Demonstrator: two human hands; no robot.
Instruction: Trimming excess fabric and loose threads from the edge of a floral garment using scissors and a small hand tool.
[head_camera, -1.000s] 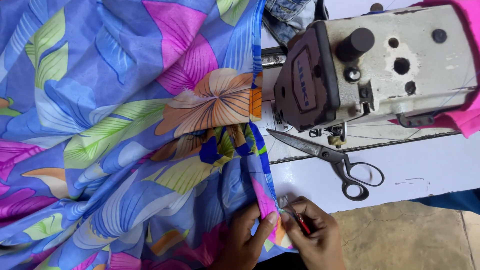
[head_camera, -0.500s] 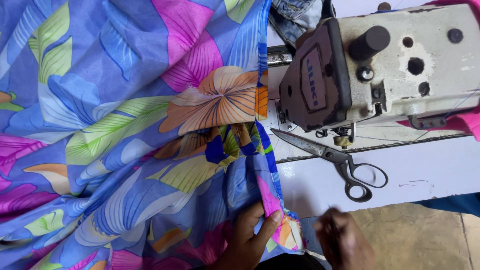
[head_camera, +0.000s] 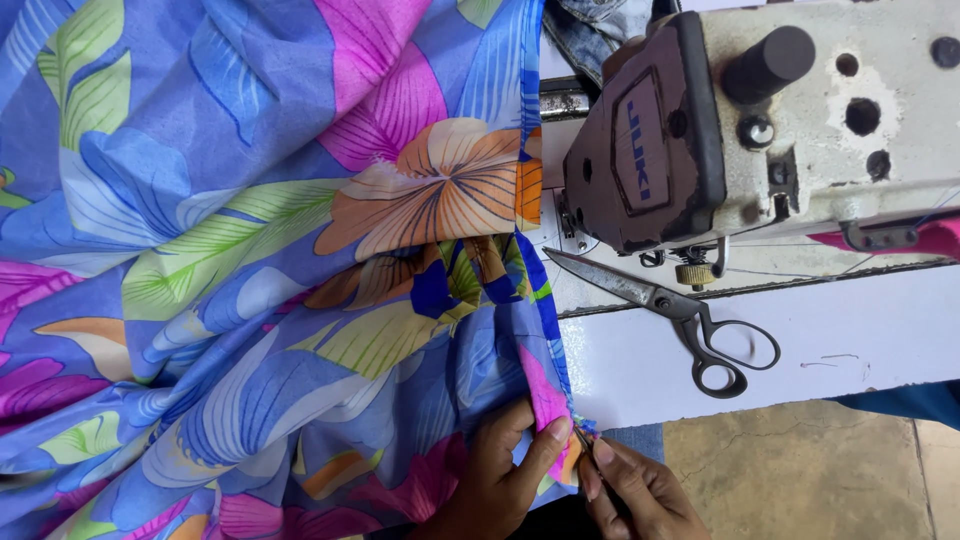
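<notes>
Hands meet at the bottom edge of the view: the left hand (head_camera: 505, 470) pinches the hem of the floral fabric (head_camera: 250, 270) between thumb and fingers, and the right hand (head_camera: 640, 490), just beside it, grips a small thin tool whose tip touches that same hem. Beyond them the blue, pink and orange cloth spreads over the white table (head_camera: 850, 350). Dark scissors (head_camera: 690, 320) lie closed on the table, below the grey sewing machine (head_camera: 760, 120)
</notes>
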